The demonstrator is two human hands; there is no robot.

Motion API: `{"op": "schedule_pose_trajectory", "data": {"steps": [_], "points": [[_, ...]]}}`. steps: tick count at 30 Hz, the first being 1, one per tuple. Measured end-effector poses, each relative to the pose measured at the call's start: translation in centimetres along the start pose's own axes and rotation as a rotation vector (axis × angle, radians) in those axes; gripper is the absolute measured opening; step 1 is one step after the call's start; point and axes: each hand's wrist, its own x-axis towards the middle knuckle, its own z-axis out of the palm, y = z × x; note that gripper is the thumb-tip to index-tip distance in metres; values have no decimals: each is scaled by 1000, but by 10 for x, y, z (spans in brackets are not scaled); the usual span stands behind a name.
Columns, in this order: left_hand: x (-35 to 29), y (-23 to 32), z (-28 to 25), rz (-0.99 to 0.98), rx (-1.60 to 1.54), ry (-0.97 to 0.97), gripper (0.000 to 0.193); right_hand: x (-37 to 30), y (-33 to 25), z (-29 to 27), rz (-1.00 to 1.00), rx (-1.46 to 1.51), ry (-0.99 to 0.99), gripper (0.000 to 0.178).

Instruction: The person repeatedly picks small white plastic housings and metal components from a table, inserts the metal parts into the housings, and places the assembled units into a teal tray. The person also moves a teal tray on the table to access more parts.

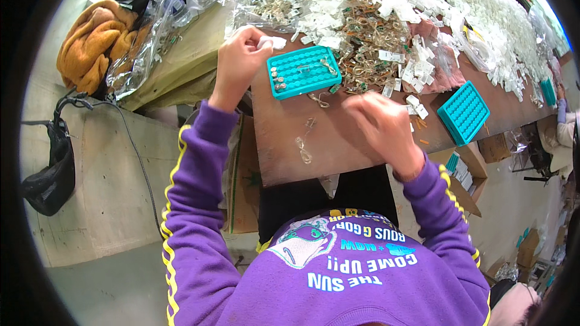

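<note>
Purple sleeves with yellow piping frame it; both forearms come up from the near edge of the brown tabletop [338, 157]. Right hand [383, 124] is motion-blurred above the middle of the board, fingers curled, can't tell whether it pinches anything. Just ahead of the near edge a small clear looped piece [304, 150] lies loose, another by it, well apart from both hands; a sleeve sweep could flick them off the edge, my guess. Left hand [240, 60] is clenched at the far-left corner of the board, fingertips pinching a small white plastic bit [277, 41], right beside the teal tray [304, 71]. That tray is moulded plastic, rectangular, grid of round pockets, a few small metal parts in the left-hand pockets and one more at its right end. Risk as I see it: tray sits close to the left edge, a knock from the left wrist tips the parts out. Second teal tray [464, 112] sits at the right edge, partly overhanging by the look of it. Beyond, a tangled heap of brassy parts with white tags [368, 42], then drifts of white plastic pieces [483, 18] and crinkled clear bags [151, 36]; small parts mix easily there. Orange fleece cloth [96, 39] at far left.
</note>
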Motion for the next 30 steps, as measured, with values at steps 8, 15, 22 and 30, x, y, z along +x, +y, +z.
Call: {"op": "schedule_pose_trajectory", "data": {"steps": [8,15,22,30], "points": [[-117,16,-3,-447,-1323,172,2,109,52,62,-290,-320,-333,18],[-149,23,15,-598,-1524,230,18,111,46,62,-175,-203,-358,10],[-143,51,21,-640,-1532,163,23,94,6,23,245,355,-391,17],[-149,70,44,-583,-1309,129,17,34,-24,14,802,1227,-463,13]]}}
